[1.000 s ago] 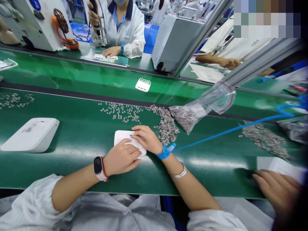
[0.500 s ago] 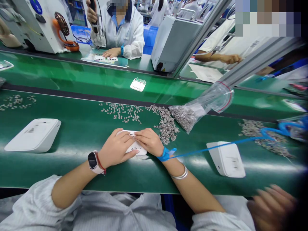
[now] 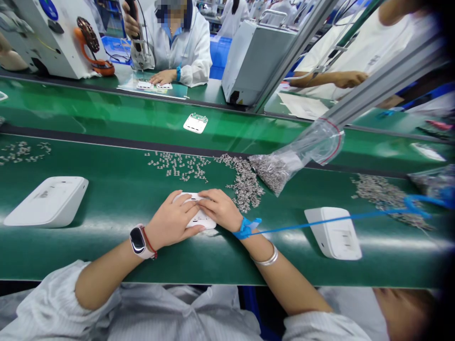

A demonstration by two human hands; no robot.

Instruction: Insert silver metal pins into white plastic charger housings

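Left of the metal-parts pile (image 3: 247, 187), nearer the person, lies the white casing (image 3: 203, 219); the left hand (image 3: 171, 220) spreads over it, the right hand (image 3: 221, 211) bunches its fingers there, any pinch hidden; a dragging blue cord (image 3: 284, 228) could scatter the pile

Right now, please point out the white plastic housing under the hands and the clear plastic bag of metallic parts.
White plastic housing (image 3: 206, 219), head view: its uncovered near surface.
Clear plastic bag (image 3: 290, 160), head view: its middle section.
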